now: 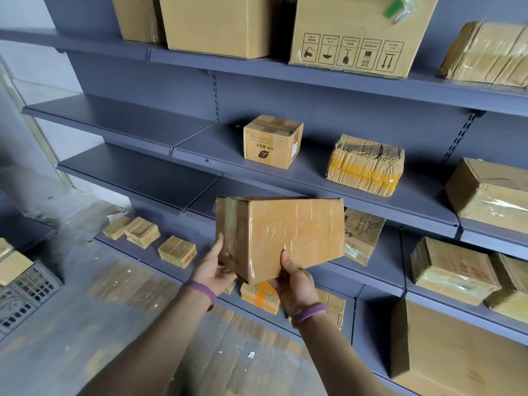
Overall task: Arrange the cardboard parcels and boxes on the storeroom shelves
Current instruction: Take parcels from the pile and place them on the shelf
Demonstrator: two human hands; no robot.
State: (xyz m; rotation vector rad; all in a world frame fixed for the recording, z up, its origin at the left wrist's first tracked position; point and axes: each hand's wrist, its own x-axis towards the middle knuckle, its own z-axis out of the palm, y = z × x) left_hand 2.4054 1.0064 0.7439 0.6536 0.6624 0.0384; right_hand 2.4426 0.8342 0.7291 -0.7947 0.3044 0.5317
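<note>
A taped brown cardboard box is held up in the air in front of the grey shelves, tilted, at mid-frame. My left hand grips its lower left end, thumb up along the side. My right hand grips its lower front edge, thumb pressed on the face. Behind it, the middle shelf carries a small printed cube box and a crumpled parcel with yellow tape. The left stretch of that shelf is bare.
Large cartons stand on the top shelf. Taped parcels fill the right-hand shelves, and a big carton stands at the lower right. Small parcels lie on the bottom shelf. A dark plastic crate sits on the floor at left.
</note>
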